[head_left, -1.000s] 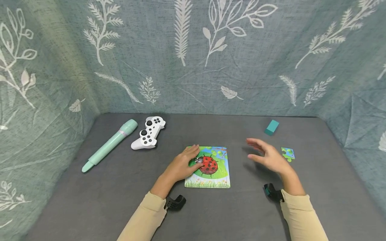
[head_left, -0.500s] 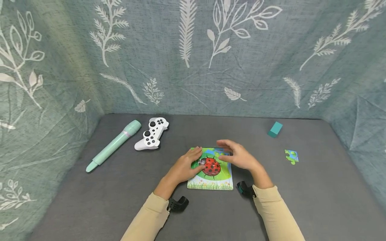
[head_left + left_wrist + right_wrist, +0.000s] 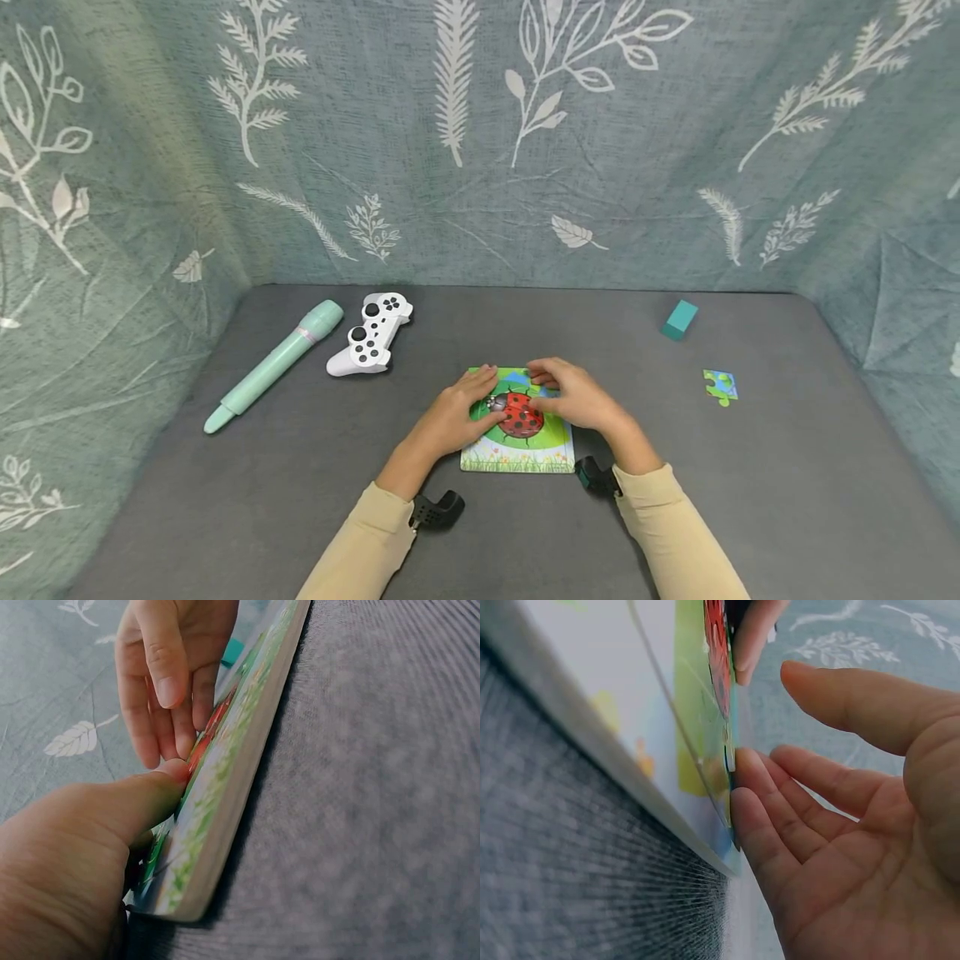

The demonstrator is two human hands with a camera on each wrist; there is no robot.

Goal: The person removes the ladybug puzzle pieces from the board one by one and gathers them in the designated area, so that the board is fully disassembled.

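Observation:
A square ladybug jigsaw puzzle [image 3: 517, 460] lies flat on the table in the head view. My left hand [image 3: 448, 417] rests on its left side, fingers extended and the thumb on the ladybug's picture. Over the upper right part of the puzzle is my right hand [image 3: 573, 398], its thumb held apart from the fingers. In the right wrist view, two fingertips [image 3: 748, 806] of the right hand touch the puzzle's surface, and nothing shows in its grasp. One loose puzzle piece [image 3: 722, 387] lies to the right, away from both hands.
A white game controller [image 3: 371, 333] and a mint-green microphone-shaped stick [image 3: 273, 367] lie at the left. Toward the back right sits a teal block [image 3: 679, 320]. A leaf-patterned curtain [image 3: 480, 225] borders the grey table [image 3: 300, 508] at the back and sides.
My right hand has moved left from beside the loose piece onto the puzzle's upper right. My left hand has stayed on the puzzle.

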